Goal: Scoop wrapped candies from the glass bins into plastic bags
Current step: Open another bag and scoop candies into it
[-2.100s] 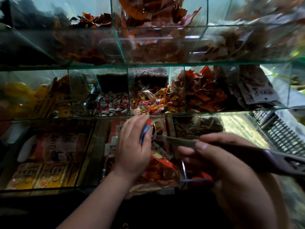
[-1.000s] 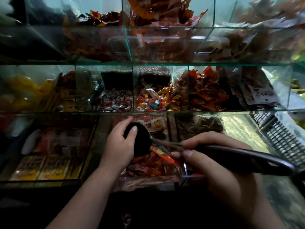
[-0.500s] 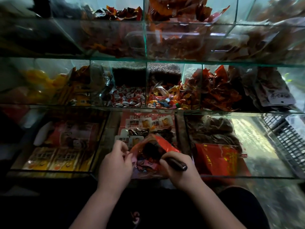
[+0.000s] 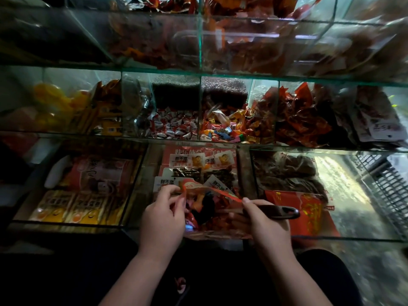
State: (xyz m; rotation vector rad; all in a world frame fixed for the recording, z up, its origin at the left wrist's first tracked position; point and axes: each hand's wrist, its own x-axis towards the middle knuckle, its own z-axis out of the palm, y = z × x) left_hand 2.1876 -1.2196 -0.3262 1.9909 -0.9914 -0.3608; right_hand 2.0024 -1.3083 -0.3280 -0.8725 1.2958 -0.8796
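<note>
The left hand [image 4: 162, 219] pinches the left rim of the bag [image 4: 212, 208], which sits at the front of the middle lower bin [image 4: 141, 177]. The right hand [image 4: 263, 219] pinches the right rim and grips the scoop [image 4: 277, 212] (its dark bowl is down among candies [image 4: 196, 200] inside the bag).

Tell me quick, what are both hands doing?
Left hand: closed, pinching the plastic bag rim.
Right hand: closed on the scoop handle.

Two bare arms come up from the bottom. No sleeves cover them, and no rings, watch or bands show. The left hand [image 4: 162, 219] and right hand [image 4: 267, 224] have short, plain nails. Lower right, dark clothing [image 4: 326, 274] shows beside the right arm.
</note>
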